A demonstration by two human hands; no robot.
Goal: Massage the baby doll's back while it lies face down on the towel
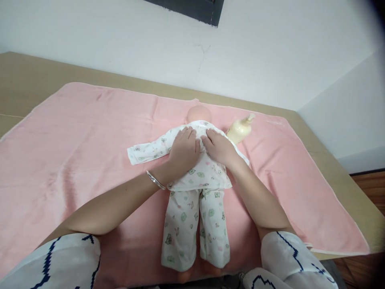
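While both of your hands rest on the doll [199,115], note its position: it lies lengthwise near the middle of the pink towel [75,152], which covers most of the wooden surface [18,80], with the feet toward you. Your left hand [183,149] and right hand [219,148] lie palm down, side by side and almost touching, on the chest of the printed top [207,172]. The fingers [189,134] are extended and flat, open rather than closed around any fabric, with the tips near the collar. One sleeve [147,151] lies flat on the towel to your left and appears empty. On your right, the doll's bare arm [239,128] projects from under the top. The matching trousers [195,224] cover both legs. Several faults appear possible from this position. Uneven pressure from the two palms could drag the top sideways and bunch it over the chest. A sideways push could slide the doll on the towel, or ruck the towel beneath it. The bracelet [155,180] on your left wrist sits just beside the hem and could snag the thin fabric. The flat sleeve could fold under the body if the doll rolls toward it. Whether the front of the top is fastened cannot be determined, because your hands cover it.
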